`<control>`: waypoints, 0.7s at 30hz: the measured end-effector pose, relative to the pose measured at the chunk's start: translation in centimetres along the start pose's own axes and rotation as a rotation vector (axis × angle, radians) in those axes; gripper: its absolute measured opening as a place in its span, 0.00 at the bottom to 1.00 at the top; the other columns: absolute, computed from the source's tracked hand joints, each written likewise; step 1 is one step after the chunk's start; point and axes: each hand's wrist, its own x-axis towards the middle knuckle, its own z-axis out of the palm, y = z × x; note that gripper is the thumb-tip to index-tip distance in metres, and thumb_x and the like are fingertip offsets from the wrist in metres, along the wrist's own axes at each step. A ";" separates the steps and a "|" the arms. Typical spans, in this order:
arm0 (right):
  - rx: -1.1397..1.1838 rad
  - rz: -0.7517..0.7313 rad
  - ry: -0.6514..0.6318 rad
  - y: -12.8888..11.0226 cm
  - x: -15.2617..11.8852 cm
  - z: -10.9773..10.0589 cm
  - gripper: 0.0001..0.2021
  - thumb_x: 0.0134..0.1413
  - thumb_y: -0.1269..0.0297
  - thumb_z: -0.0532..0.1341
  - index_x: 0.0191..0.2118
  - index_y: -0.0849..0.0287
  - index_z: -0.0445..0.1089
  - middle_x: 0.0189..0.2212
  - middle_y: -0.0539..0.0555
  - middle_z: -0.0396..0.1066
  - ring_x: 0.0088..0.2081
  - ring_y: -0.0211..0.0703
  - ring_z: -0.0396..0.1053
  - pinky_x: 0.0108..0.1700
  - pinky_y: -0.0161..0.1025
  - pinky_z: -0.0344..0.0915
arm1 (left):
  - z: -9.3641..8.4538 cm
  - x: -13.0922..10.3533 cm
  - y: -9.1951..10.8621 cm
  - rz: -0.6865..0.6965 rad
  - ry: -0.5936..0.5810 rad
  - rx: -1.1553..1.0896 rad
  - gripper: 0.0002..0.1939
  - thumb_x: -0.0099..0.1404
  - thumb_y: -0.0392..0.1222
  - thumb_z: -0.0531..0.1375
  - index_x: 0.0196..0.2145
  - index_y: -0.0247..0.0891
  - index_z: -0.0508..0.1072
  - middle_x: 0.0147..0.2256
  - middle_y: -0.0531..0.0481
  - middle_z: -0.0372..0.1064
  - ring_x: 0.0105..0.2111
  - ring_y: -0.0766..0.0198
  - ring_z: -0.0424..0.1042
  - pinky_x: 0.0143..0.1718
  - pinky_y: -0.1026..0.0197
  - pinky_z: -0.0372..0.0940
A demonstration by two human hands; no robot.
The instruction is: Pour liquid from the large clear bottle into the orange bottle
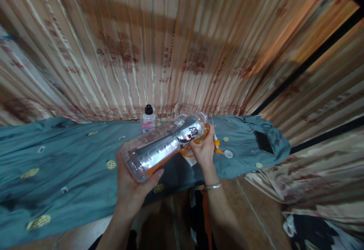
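A large clear plastic bottle with a silver and orange label lies tilted between my hands, its neck end up and to the right. My left hand is wrapped under its base, thumb along the near side. Near the neck, my right hand is closed around the bottle's narrower end. Something amber-yellow shows by those fingers; whether it is liquid or a separate container I cannot tell. Below the bottle, partly hidden, is an orange-rimmed thing with a white part. To the right lies an orange and white pump top.
A clear bottle with a black cap and pink label stands behind, near the curtain. A round white piece and a dark phone lie at the right on the green patterned cloth. Tiled floor shows in front.
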 end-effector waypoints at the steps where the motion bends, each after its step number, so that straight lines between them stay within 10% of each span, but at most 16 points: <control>1: -0.001 -0.001 0.002 -0.1 0.0 0.0 0.53 0.48 0.49 0.72 0.76 0.64 0.53 0.70 0.73 0.67 0.70 0.69 0.69 0.70 0.63 0.67 | 0.1 0.0 -0.1 0.005 0.003 -0.012 0.40 0.47 0.52 0.80 0.56 0.47 0.73 0.59 0.44 0.75 0.62 0.39 0.76 0.69 0.38 0.70; 21: -0.031 -0.032 0.029 0.0 0.1 0.1 0.53 0.49 0.50 0.74 0.75 0.62 0.53 0.70 0.72 0.67 0.69 0.67 0.69 0.70 0.61 0.67 | 0.7 0.4 0.8 0.000 0.004 -0.045 0.40 0.42 0.49 0.81 0.53 0.49 0.74 0.55 0.45 0.75 0.58 0.39 0.76 0.68 0.34 0.69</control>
